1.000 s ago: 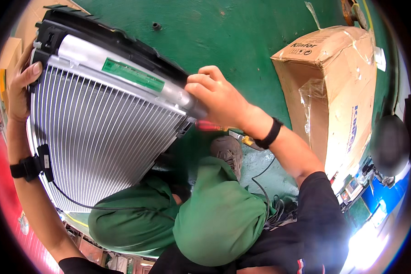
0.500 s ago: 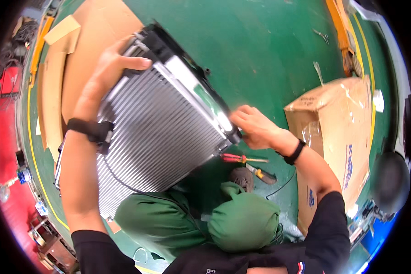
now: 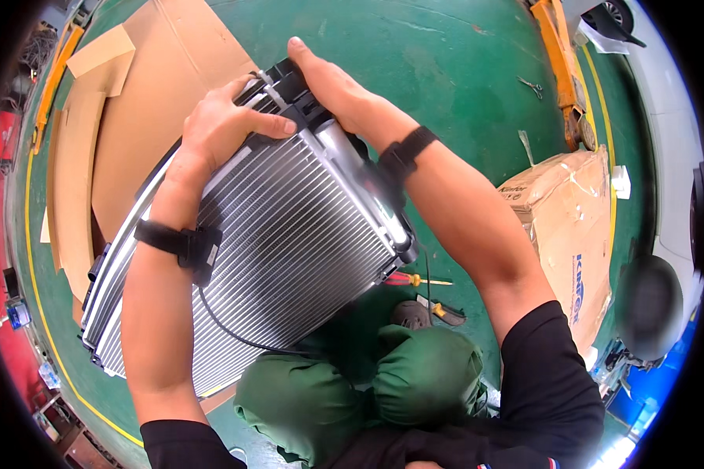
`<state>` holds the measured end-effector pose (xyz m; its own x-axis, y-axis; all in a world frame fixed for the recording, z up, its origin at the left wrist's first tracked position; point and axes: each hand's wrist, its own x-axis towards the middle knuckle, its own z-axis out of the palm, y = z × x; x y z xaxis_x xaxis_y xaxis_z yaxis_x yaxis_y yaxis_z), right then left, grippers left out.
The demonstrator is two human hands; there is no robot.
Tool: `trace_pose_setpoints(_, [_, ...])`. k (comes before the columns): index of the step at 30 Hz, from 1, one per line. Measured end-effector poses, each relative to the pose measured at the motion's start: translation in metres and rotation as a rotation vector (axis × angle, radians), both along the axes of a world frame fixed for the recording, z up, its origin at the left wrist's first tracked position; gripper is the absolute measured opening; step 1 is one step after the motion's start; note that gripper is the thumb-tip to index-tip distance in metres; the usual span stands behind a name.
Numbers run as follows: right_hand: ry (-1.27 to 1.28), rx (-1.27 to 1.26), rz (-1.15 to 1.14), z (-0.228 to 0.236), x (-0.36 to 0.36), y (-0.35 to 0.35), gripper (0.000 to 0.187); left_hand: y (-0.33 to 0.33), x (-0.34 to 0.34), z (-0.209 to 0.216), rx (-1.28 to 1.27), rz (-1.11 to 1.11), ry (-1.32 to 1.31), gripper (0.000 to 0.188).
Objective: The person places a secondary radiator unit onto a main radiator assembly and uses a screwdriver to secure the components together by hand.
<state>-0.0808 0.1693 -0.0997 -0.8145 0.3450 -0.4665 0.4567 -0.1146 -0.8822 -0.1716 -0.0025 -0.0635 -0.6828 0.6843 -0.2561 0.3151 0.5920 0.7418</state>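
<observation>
A silver finned car radiator [image 3: 289, 227] stands tilted in front of my knees, with black plastic ends and a silver cylinder [image 3: 340, 152] along its right side. My left hand [image 3: 223, 129] grips its far edge, thumb lying over the fins and fingers over the rim. At the far right corner my right hand [image 3: 328, 82] presses against the black plastic end piece [image 3: 289, 82]. One digit of that hand points up and away; the other fingers are hidden behind the corner. Both wrists wear black straps, and a thin cable runs from the left one.
Flattened cardboard [image 3: 164, 86] lies beyond the radiator on the left. A large cardboard box [image 3: 571, 242] stands at the right. Near my foot lie a red-handled screwdriver [image 3: 403, 279] and a yellow-handled tool [image 3: 447, 314]. Scissors [image 3: 530, 86] and an orange lift arm [image 3: 562, 70] are farther off.
My right hand has left the radiator's near right corner and reached up to the far corner, beside my left hand. My left hand stays on the far edge.
</observation>
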Motion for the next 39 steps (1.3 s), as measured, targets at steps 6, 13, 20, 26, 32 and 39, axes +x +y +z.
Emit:
trace_pose_setpoints(6, [-0.087, 0.306, -0.089, -0.005, -0.012, -0.004, 0.083, 0.003, 0.003, 0.008, 0.013, 0.017, -0.077, 0.081])
trace_pose_setpoints(13, [-0.077, 0.370, -0.101, -0.002, -0.013, -0.007, 0.081, 0.001, 0.002, 0.014, 0.000, 0.013, -0.133, 0.087])
trace_pose_setpoints(20, [0.159, 0.655, -0.182, 0.001, 0.031, -0.003, 0.076, -0.003, 0.002, 0.013, -0.081, 0.006, 0.064, 0.084])
trace_pose_setpoints(26, [-0.061, 0.575, -0.181, -0.026, 0.089, -0.043, 0.088, -0.001, 0.004, 0.014, 0.006, -0.018, -0.082, 0.073])
trace_pose_setpoints(32, [-0.025, 0.732, -0.155, -0.022, 0.092, -0.048, 0.086, 0.002, 0.004, 0.019, -0.004, -0.056, -0.100, 0.070])
trace_pose_setpoints(39, [0.001, 0.774, -0.148, -0.029, 0.091, -0.050, 0.084, 0.008, 0.004, 0.022, -0.121, -0.078, 0.090, 0.077])
